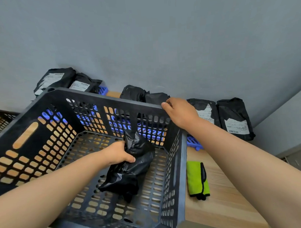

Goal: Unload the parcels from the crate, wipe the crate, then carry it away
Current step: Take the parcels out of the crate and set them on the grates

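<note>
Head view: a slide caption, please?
Left hand grips a black parcel inside the crate; right hand holds its rim.

single head-worn wide-angle view, looking forward and down from close above the dark grey perforated plastic crate [111, 98], facing the plain grey wall [160, 36].

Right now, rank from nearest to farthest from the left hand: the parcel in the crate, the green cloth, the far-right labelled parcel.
1. Parcel in the crate: held by the left hand.
2. Green cloth: right of the crate.
3. Far-right labelled parcel: at the back.
</note>
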